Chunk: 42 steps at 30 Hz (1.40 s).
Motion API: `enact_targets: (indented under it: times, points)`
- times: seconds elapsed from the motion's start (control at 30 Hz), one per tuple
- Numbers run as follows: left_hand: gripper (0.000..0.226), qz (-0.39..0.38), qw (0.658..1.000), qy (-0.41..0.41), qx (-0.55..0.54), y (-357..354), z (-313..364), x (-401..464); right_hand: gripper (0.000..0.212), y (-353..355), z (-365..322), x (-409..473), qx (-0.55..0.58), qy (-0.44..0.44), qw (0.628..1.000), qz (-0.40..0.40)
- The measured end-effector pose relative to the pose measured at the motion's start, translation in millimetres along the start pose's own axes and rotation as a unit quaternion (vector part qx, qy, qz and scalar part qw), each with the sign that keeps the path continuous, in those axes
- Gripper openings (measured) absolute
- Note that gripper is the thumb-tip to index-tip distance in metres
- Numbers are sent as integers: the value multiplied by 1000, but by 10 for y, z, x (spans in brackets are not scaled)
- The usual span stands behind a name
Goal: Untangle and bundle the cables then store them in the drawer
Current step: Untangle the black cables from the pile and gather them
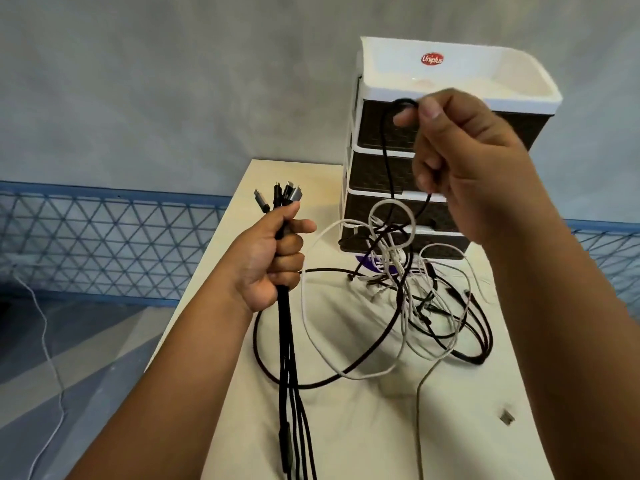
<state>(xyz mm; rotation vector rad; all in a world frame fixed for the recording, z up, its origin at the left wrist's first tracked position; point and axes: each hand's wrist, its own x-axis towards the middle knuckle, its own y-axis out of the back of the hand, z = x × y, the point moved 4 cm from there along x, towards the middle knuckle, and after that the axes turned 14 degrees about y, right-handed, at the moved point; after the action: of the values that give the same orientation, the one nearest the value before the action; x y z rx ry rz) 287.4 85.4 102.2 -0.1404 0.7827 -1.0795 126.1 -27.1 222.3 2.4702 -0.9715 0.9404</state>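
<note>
Up above the pale cream tabletop (346, 427), the left hand (273, 258) is clenched in a fist around a bunch of black braided cables (289, 358), their metal plugs (278, 197) sticking up past the thumb and their lengths hanging straight down over the near part of the table. The right hand (467, 161) is raised in front of the drawer unit and pinches a loop of thin black cable (388, 150) between thumb and forefinger, the other fingers curled over its lower run. That cable drops into a tangle of white and black cables (415, 299) lying on the table just before the white and dark brown woven-front plastic drawer tower (381, 174), which stands at the far right of the table against the grey wall (173, 81); all its drawers appear shut. The table's left edge runs diagonally and drops to a grey floor (69, 358), where a thin white cord (48, 341) trails. A blue lattice fence (104, 237) lines the wall base. Near the right edge lies a small grey connector piece (507, 417), well apart from the tangle, with bare tabletop around it.
</note>
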Motion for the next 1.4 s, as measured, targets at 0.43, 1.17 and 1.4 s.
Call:
enact_targets:
  times: [0.43, 1.17, 1.4]
  points:
    - [33, 17, 999, 3, -27, 119, -43, 15, 22, 464, 1265, -709, -44, -282, 943, 171]
    - [37, 17, 1000, 20, -14, 513, -42, -184, 27, 218, 1835, -974, -501, -400, 717, -273]
    - [36, -6, 999, 43, 9, 402, -82, -130, 25, 427, 1824, -1291, -493, -342, 748, -282]
